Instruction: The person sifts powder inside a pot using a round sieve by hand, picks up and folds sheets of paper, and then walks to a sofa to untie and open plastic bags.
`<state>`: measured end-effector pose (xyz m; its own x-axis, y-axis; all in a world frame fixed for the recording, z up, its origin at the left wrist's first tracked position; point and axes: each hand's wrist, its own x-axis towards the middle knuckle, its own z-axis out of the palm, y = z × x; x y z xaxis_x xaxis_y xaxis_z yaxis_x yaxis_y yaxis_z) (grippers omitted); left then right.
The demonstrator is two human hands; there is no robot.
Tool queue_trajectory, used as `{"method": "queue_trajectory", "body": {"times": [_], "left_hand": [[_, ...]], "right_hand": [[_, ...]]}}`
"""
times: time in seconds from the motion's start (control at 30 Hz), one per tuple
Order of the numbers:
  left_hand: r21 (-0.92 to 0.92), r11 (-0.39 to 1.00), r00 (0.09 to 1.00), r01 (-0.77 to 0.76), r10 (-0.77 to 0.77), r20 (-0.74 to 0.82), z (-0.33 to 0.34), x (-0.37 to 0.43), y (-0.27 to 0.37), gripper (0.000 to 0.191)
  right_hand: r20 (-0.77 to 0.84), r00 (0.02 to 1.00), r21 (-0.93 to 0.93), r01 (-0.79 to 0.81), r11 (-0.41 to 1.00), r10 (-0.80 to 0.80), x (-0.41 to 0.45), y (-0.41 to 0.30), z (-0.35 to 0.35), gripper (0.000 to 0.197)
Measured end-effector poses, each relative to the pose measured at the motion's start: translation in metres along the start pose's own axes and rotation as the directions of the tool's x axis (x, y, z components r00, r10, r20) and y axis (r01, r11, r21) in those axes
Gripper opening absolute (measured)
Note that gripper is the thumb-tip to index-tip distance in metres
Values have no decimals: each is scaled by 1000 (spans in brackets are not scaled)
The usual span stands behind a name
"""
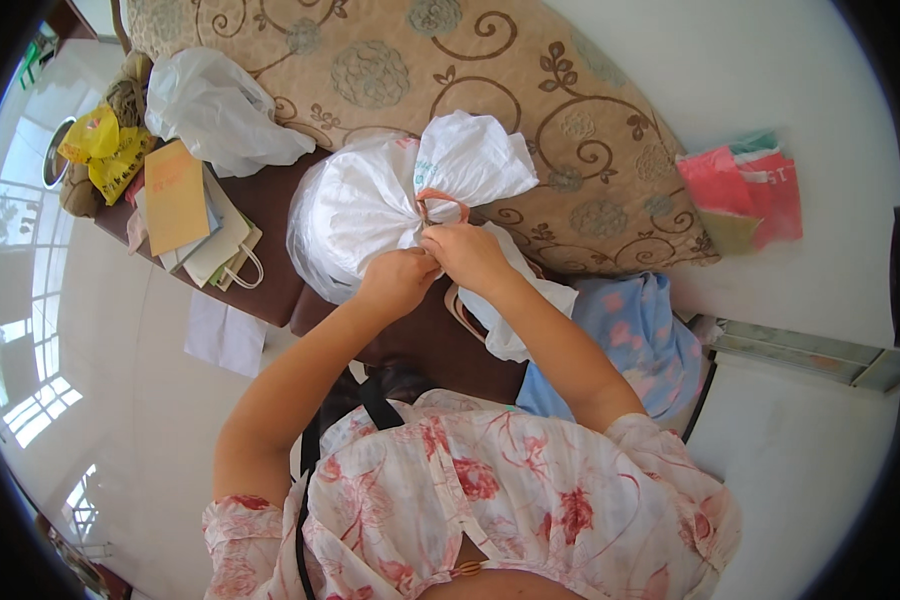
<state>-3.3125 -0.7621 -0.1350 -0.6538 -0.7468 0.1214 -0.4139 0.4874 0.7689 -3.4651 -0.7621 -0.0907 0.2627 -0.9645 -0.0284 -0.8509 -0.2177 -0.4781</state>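
A full white woven plastic sack (360, 202) sits before me inside a clear plastic bag, its gathered neck fanning out into a loose white top (472, 157). Around the neck runs a reddish-brown tie (444, 196), part of it standing up in a loop. At the neck, my left hand (401, 279) pinches the tie with bent fingers. My right hand (466, 253) meets it there, fingertips closed on the tie too. The fingers hide the knot and the tie's ends.
The sack rests on a dark brown seat (412, 337) against a patterned backrest cover (495, 67). To the left are a white plastic bag (210, 105), an orange-yellow envelope (178, 199) on papers and a yellow bag (109, 150). To the right lies blue floral cloth (630, 330).
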Motion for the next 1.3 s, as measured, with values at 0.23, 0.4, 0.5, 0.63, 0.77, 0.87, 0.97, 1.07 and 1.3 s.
{"method": "queue_trajectory", "body": {"times": [0.23, 0.4, 0.5, 0.63, 0.77, 0.87, 0.97, 1.07, 1.3], "left_hand": [[135, 990, 999, -40, 35, 36, -12, -7, -10, 7], [0, 1000, 982, -26, 25, -186, -34, 10, -15, 10], [83, 996, 976, 25, -6, -220, -36, 30, -35, 12], [205, 973, 975, -104, 140, -174, -19, 51, -46, 13], [341, 931, 971, -128, 188, -150, 4, 55, -59, 19], [288, 957, 992, -41, 74, -104, 11, 53, -73, 21], [224, 974, 997, -19, 35, -65, 12, 51, -80, 27], [43, 980, 977, 197, -192, -93, 9, 47, -87, 32], [-339, 845, 893, 413, -448, -30, 11, 56, -87, 42]], "right_hand": [[-190, 941, 5, -283, 959, 278, 10, 14, 30, 12], [-278, 908, 78, -303, 950, 312, -3, 25, 44, 6], [-328, 906, 65, -263, 963, 269, -4, 26, 47, 5], [-351, 917, -10, -205, 979, 188, 3, 23, 51, 9], [-223, 936, -70, -293, 954, 271, 7, 22, 56, 9], [-211, 934, -28, -301, 953, 289, 6, 31, 66, 10], [-214, 935, -25, -293, 956, 281, 5, 39, 86, 13], [-204, 932, -53, -317, 947, 301, 11, 32, 97, 16], [-262, 876, 328, -315, 891, 406, 20, 36, 96, 20]]}}
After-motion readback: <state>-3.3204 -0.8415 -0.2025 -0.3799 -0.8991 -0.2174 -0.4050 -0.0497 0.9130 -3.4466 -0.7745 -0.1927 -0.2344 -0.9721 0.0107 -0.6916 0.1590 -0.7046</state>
